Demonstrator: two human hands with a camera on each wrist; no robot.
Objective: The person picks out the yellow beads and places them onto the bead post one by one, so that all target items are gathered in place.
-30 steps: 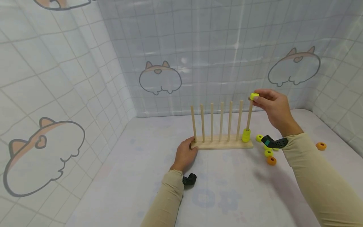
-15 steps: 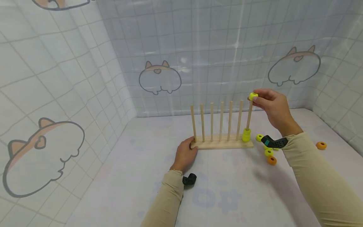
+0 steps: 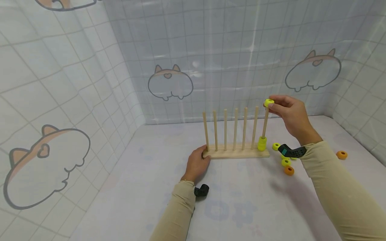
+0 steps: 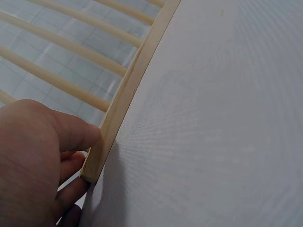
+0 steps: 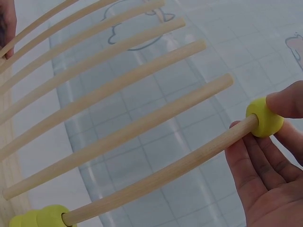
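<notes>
A wooden peg rack with several upright pegs stands on the table. My left hand grips the left end of its base, thumb on the front edge in the left wrist view, where the base runs up from the fingers. My right hand pinches a yellow bead at the top of the rightmost peg. In the right wrist view the tip of that peg enters the hole of the bead. Stacked yellow beads sit at the foot of the same peg.
Right of the rack, several loose yellow beads lie partly under the right wrist. An orange bead is beside them, and another orange bead lies farther right. A tiled-pattern sheet rises behind the table.
The right hand and its yellow bead have shifted very slightly left onto the peg top. The left hand and the rack stay put.
</notes>
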